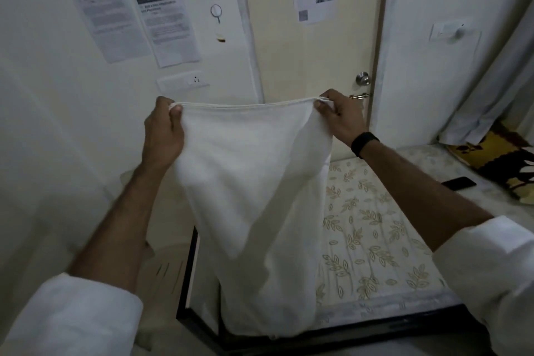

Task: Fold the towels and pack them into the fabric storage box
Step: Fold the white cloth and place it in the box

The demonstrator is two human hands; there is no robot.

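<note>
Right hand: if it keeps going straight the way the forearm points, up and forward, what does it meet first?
Probably the door, near its knob, just beyond the right hand gripping the towel. Depth is unclear.

A pale door with a round metal knob stands between off-white walls. Printed sheets hang beside a wall socket. A black-framed bed carries a leaf-patterned mattress, a dark phone and a yellow-and-black cushion. The light is dim.
</note>
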